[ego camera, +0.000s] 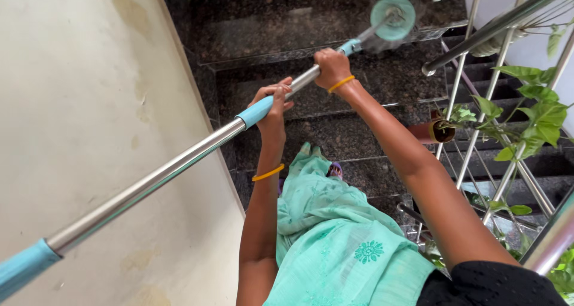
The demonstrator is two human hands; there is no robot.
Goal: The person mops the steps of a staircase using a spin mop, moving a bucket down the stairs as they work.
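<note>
Steel mop pole is clamped in both fists, left hand low on its blue sleeve, right hand higher, its round head pressed to an upper dark granite step, lower steps apparently unmopped.

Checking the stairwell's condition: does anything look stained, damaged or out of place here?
Yes: the cream wall beside the dark granite stairs shows yellowish blotches and patchy marks. Nothing else stands out; both hands hold the mop pole normally.
</note>
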